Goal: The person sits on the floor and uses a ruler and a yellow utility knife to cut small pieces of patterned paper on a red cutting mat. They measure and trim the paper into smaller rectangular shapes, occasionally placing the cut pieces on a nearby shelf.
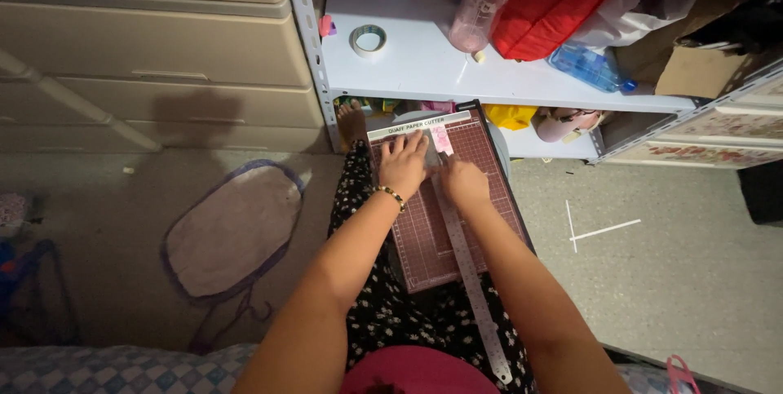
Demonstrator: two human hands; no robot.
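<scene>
Two bare forearms reach away from the camera over a lap in a black dress with small white flowers (383,312). On the lap rests one dark red paper cutter (424,239), a gridded board with a pale strip along its far edge and a black rim on its right side. One long metal ruler (469,272) lies along the board, running from between the hands back toward the camera.

One left hand (403,167) lies flat on the board, fingers spread and pressing down, with a beaded bracelet (391,195) at the wrist. One right hand (462,183) sits just beside it on the far end of the ruler, fingers curled; whether it grips anything cannot be told. Between and just beyond the two hands lies one small pink slip of paper (441,139), touching the board near its far edge.

Beyond the hands stands a white metal shelf unit (424,68). On its upper board, left of the hands' line, lies one roll of tape (368,39); farther right are one pinkish clear bag (481,6), one red bag (542,6), one blue plastic bottle (589,66) lying on its side, and one cardboard box (701,68), its contents hidden. On the lower board something yellow (510,115) shows.

Left of the hands, one oval mat (232,231) with a purple edge lies on the floor, before a beige chest of drawers (147,51). Right of the hands, two white tape strips (599,231) cross on the floor.
</scene>
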